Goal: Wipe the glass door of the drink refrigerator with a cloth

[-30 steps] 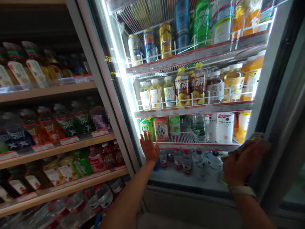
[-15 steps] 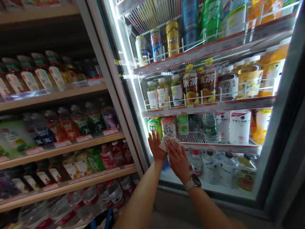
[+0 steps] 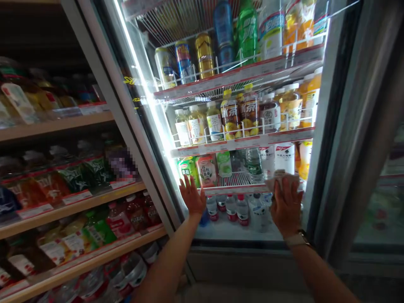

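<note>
My left hand (image 3: 193,198) lies flat with fingers spread against the glass door (image 3: 227,233) of a lit drinks cooler, low on its left side, holding nothing. Under the fingers of my right hand (image 3: 285,210) is a pale, crumpled cloth (image 3: 279,176), pressed to the same pane toward the right. A watch strap (image 3: 295,239) circles the right wrist. Behind the glass, a green drink pack (image 3: 187,168) and a red drink pack (image 3: 206,170) show just above my left hand. White packs (image 3: 284,158) appear behind the cloth, partly hidden by it.
Open wooden shelves (image 3: 85,195) full of bottles stand to the left, past a grey upright frame. Inside the cooler, wire-fronted shelves (image 3: 240,143) hold cans and bottles. A dark door frame (image 3: 331,168) rises at the right.
My right hand has slid the cloth rightward across the glass, away from my left hand. The left hand stays flat near the left edge. The view has shifted right.
</note>
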Tool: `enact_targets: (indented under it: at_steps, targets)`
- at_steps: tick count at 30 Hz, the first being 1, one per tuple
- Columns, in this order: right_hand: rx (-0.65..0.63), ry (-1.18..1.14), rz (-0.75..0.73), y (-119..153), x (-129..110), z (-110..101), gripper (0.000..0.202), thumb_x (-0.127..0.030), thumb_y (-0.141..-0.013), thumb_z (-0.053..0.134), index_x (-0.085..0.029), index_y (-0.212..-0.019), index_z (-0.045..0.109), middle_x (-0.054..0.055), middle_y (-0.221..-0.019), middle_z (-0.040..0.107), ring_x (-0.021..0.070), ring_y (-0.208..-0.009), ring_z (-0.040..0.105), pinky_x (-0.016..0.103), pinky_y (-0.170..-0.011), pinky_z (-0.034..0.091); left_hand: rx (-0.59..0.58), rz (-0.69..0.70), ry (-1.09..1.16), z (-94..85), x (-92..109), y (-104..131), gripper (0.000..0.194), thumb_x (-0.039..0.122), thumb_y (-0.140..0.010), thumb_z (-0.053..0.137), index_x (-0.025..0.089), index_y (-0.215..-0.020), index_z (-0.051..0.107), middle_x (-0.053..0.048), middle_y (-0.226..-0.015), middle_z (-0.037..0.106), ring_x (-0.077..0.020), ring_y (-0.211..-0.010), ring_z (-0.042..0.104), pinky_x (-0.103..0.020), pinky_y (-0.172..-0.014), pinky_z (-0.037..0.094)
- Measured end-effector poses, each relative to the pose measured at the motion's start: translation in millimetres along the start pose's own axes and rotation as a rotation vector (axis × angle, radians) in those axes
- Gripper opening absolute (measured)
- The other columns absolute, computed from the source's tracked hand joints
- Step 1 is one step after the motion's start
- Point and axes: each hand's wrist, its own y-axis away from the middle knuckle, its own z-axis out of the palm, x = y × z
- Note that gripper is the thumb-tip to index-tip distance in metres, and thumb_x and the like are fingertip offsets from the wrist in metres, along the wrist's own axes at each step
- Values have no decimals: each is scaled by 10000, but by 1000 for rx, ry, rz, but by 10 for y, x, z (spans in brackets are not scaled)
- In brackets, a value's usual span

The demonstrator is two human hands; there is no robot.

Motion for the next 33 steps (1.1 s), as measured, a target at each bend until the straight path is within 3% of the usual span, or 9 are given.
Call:
enact_targets:
  at_steps: [2, 4, 9, 16, 20, 23, 26, 29, 33]
  targets:
    - [18, -16, 101, 12, 78, 3, 676, -221, -921, 433, -169, -1560, 219, 157, -1636, 149, 357, -1502, 135, 633, -1166, 198, 3, 1, 6, 2, 4, 1, 655, 442, -979, 359, 145, -1547, 223, -157, -1611, 223, -273, -1516, 56, -522, -1224, 124]
    - [65, -66, 183, -10, 5, 39, 654, -243, -938, 410, -164, -1559, 222, 157, -1644, 95, 375, -1504, 97, 658, -1152, 213, 7, 4, 11, 0, 8, 2, 655, 433, -977, 367, 147, -1548, 219, -157, -1612, 217, -277, -1516, 61, -525, -1224, 125]
    - [150, -174, 269, -129, -645, 192, 643, -250, -958, 378, -209, -1570, 184, 136, -1648, 94, 387, -1507, 11, 720, -1134, 164, -9, -5, 33, -2, 13, -1, 658, 440, -976, 372, 139, -1544, 233, -159, -1614, 208, -291, -1514, 65, -539, -1227, 106]
    - [-23, -226, 121, -50, -1652, 386, 708, -166, -932, 417, -268, -1574, 137, 86, -1650, 119, 347, -1513, 64, 657, -1159, 184, -13, 19, -6, -18, 27, 0, 658, 410, -983, 364, 139, -1555, 184, -158, -1625, 160, -300, -1514, 43, -555, -1224, 114]
    - [-138, -295, -59, 80, -1932, 461, 687, -129, -901, 458, -297, -1542, 278, 55, -1594, 323, 278, -1509, 144, 552, -1206, 144, -28, 5, -5, -15, 19, 7, 649, 416, -991, 351, 105, -1545, 215, -173, -1625, 148, -320, -1514, 35, -554, -1228, 99]
    - [-182, -309, -166, 99, -1931, 461, 642, -102, -889, 456, -279, -1502, 381, 41, -1525, 446, 229, -1498, 194, 485, -1228, 88, -34, -11, 8, -8, 7, 15, 645, 438, -991, 328, 109, -1539, 238, -169, -1623, 173, -315, -1514, 51, -544, -1233, 96]
    - [-235, -287, -259, 42, -1755, 396, 632, -74, -887, 422, -278, -1485, 409, 17, -1527, 439, 201, -1495, 209, 470, -1235, 25, -17, -1, -26, -10, 8, 18, 666, 464, -985, 313, 126, -1549, 205, -168, -1623, 175, -301, -1516, 59, -550, -1226, 121]
    - [-228, -243, -294, -27, -1432, 289, 659, -57, -877, 411, -284, -1495, 386, 20, -1530, 433, 200, -1496, 214, 492, -1234, 30, -13, 9, -53, -25, 23, 7, 663, 433, -983, 332, 135, -1555, 181, -162, -1621, 188, -291, -1516, 55, -540, -1223, 133]
    - [-149, -166, -237, -43, -834, 122, 686, -77, -887, 427, -277, -1531, 305, 61, -1564, 373, 233, -1501, 192, 524, -1226, 115, 16, 56, -55, -46, 43, -22, 659, 384, -982, 355, 154, -1562, 143, -145, -1628, 155, -282, -1515, 41, -519, -1224, 135]
